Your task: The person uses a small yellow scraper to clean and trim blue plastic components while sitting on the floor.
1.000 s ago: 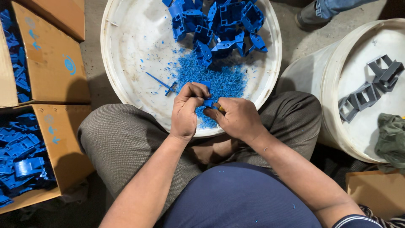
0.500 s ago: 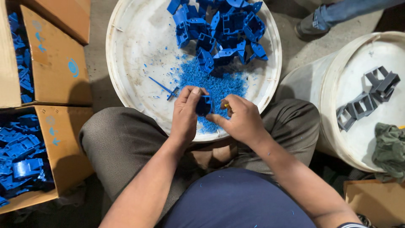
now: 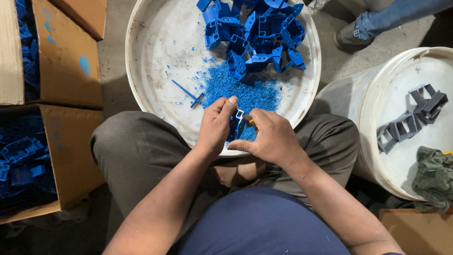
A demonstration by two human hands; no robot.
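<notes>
My left hand grips a small blue plastic part over the near rim of a large white round tub. My right hand is closed around a small tool with a yellow bit showing, its tip against the part. Just beyond my hands lies a heap of blue plastic shavings. A pile of several blue plastic parts fills the far side of the tub. A thin blue sliver lies on the tub's white floor.
A cardboard box at my left knee holds several blue parts; another box stands behind it. A second white tub on the right holds grey plastic frames and a green rag. Another person's shoe is top right.
My hands have shifted slightly and turned the blue part between them; the camera has drifted, so the tub sits a little more to the left and higher.
</notes>
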